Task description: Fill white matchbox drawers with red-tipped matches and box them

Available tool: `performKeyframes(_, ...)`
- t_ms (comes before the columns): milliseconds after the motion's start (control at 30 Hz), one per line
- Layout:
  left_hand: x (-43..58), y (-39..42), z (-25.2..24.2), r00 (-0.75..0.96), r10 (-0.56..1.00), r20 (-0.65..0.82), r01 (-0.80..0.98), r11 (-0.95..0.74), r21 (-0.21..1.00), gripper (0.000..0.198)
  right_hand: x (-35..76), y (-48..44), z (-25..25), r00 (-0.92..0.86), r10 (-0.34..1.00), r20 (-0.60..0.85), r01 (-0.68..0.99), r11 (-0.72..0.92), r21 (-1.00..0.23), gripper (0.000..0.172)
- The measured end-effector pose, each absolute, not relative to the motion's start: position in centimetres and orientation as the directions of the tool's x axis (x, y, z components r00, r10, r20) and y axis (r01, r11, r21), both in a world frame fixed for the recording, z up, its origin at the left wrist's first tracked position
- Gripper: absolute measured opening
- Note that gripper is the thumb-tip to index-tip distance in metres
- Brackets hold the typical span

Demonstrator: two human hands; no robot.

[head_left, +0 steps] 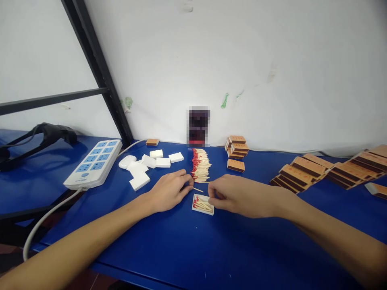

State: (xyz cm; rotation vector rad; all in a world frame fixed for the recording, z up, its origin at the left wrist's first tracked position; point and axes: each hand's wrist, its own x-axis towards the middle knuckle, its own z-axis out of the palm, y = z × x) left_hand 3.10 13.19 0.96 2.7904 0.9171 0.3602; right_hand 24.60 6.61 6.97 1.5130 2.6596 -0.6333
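A long pile of red-tipped matches (201, 166) lies on the blue table. Just below it, a small white tray (203, 214) holds several matches. My left hand (173, 189) rests left of the tray, its fingers curled at the red end of a loose match (198, 190); whether it grips that match is unclear. At the tray's right edge is my right hand (234, 195), thumb and fingers closed together, and what they hold, if anything, is hidden.
White trays (163, 162) lie at the left near a power strip (96, 163). Matchbox sleeves (238, 150) stand stacked behind my right hand, with rows of flat sleeves (305, 167) farther right. A black metal frame (99, 60) rises at the left.
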Motion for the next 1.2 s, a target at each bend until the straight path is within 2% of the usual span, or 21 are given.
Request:
performKeyframes(100, 3.0, 13.0, 1.3, 0.786, 0.594, 0.172, 0.556, -0.800, 0.226, 0.018, 24.9, 7.0, 6.5, -0.478, 0.858, -0.188, 0.863, 0.419, -0.283, 0.026)
performKeyframes(233, 3.3, 11.9, 2.2, 0.795, 0.558, 0.238, 0.481, -0.819, 0.313, 0.017, 25.9, 8.6, 5.3, -0.361, 0.926, -0.107, 0.916, 0.331, -0.224, 0.016)
performKeyframes(300, 3.5, 11.3, 2.5, 0.826, 0.516, 0.227, 0.435, -0.840, 0.326, 0.017, 26.4, 9.5, 4.5, -0.372, 0.925, -0.082, 0.909, 0.345, -0.236, 0.014)
performKeyframes(400, 3.7, 11.0, 2.4, 0.844, 0.484, 0.231, 0.421, -0.865, 0.274, 0.017, 26.7, 10.4, 3.2, -0.429, 0.901, -0.065, 0.873, 0.395, -0.287, 0.017)
performKeyframes(533, 3.7, 12.2, 1.6, 0.782, 0.552, 0.291, 0.488, -0.831, 0.267, 0.017, 26.7, 10.9, 2.4, -0.461, 0.886, -0.056, 0.847, 0.421, -0.324, 0.016)
performKeyframes(633, 3.6, 13.4, 1.1, 0.757, 0.577, 0.306, 0.503, -0.814, 0.288, 0.016, 26.5, 10.8, 2.2, -0.492, 0.870, -0.033, 0.838, 0.463, -0.291, 0.017)
performKeyframes(800, 3.4, 14.0, 0.5, 0.779, 0.542, 0.315, 0.488, -0.839, 0.239, 0.020, 26.2, 9.8, 3.9, -0.477, 0.874, -0.085, 0.862, 0.448, -0.238, 0.017)
performKeyframes(967, 3.5, 13.8, 0.0, 0.788, 0.538, 0.300, 0.508, -0.843, 0.178, 0.023, 25.0, 7.4, 6.7, -0.453, 0.874, -0.175, 0.861, 0.377, -0.342, 0.018)
performKeyframes(1100, 3.8, 13.7, 0.1, 0.758, 0.594, 0.271, 0.548, -0.804, 0.229, 0.019, 24.3, 6.4, 7.2, -0.487, 0.836, -0.253, 0.853, 0.393, -0.342, 0.020)
performKeyframes(1200, 3.9, 13.7, 0.2, 0.731, 0.635, 0.248, 0.574, -0.770, 0.279, 0.016, 24.4, 6.8, 7.0, -0.443, 0.876, -0.188, 0.865, 0.363, -0.347, 0.021)
